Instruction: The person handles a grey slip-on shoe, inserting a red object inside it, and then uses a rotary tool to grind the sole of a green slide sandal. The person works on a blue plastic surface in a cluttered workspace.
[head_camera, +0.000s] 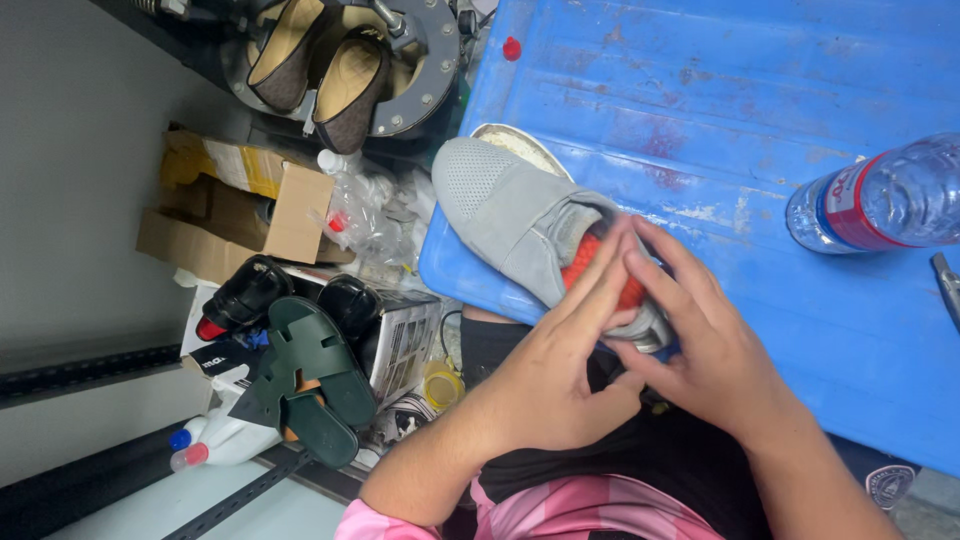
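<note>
Both hands, left hand and right hand, clamp a grey shoe with orange lining on the blue surface. One clear bottle lies nearby, contents unclear.

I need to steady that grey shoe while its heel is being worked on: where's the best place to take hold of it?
Grip the grey shoe across its midfoot, from above. Both the left hand and the right hand crowd the heel opening with the orange lining, while the toe hangs free over the blue table edge; the midfoot is narrow and clear.
</note>
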